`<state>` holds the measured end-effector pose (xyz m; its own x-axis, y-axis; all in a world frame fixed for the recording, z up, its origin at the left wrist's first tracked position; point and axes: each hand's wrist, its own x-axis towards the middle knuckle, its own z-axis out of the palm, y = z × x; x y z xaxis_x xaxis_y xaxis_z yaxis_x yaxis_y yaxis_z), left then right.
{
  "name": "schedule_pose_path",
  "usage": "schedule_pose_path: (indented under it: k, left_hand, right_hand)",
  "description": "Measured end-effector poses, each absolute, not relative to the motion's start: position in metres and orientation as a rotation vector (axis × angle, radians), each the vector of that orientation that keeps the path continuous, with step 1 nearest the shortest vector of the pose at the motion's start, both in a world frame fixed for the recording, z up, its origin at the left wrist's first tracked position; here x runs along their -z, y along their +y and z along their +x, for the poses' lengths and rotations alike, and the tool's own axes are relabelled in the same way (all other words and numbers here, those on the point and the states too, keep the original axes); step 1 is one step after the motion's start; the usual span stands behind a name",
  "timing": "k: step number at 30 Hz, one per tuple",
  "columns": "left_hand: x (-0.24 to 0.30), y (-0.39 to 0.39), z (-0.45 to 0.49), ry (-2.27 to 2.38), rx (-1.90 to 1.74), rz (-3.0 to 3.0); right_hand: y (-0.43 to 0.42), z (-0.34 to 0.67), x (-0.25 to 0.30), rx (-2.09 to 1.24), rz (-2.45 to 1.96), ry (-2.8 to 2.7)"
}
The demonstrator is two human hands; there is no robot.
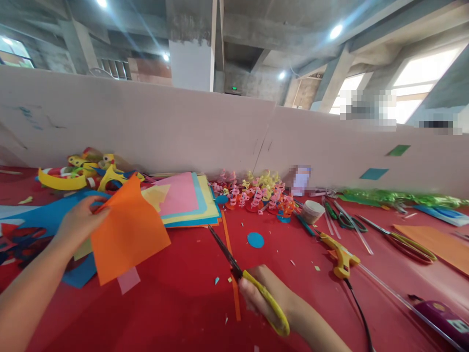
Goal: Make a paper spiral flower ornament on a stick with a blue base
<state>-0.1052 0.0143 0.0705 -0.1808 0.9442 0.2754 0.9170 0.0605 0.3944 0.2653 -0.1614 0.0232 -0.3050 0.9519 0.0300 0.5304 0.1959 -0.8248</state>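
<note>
My left hand (82,220) pinches the upper left edge of an orange sheet of paper (128,232), which hangs tilted above the table. In my right hand (269,291) are scissors (264,298) with yellow handles and dark blades, pointing up and to the left. The blades look closed together and are apart from the sheet. A narrow orange paper strip (230,244) lies on the table, passing under the scissors. Beyond it rests a blue paper disc (255,240). A stack of coloured paper (179,198) sits behind the orange sheet.
Curled paper pieces (256,193) stand along the white partition (164,127). To the right lie a yellow glue gun (340,256) with its cord, a roll of tape (313,211), another pair of scissors (399,237) and a purple object (443,315). Yellow paper crafts (66,180) are at left.
</note>
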Motion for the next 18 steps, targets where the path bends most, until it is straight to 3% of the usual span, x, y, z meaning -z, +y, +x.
schedule_pose_path:
  k: [4,7,9,11,18]
  left_hand:
    - [-0.076,0.01,-0.1,2.547,-0.518,1.881]
    - [-0.074,0.0,-0.086,2.651,-0.593,1.999]
    - [-0.071,-0.003,-0.074,2.65,-0.774,2.225]
    - [-0.064,-0.001,-0.055,2.461,-0.948,2.503]
    - [-0.021,0.014,0.06,0.899,-0.571,3.006]
  right_hand:
    - [-0.15,0.288,-0.031,-0.564,-1.758,-2.055]
    - [-0.139,0.316,-0.03,-0.185,-2.327,-1.87]
    - [-0.135,0.334,-0.027,-0.125,-2.575,-1.731]
    - [-0.133,0.348,-0.022,-0.134,-2.696,-1.648]
    - [-0.134,0.359,-0.011,-0.047,-2.746,-1.627]
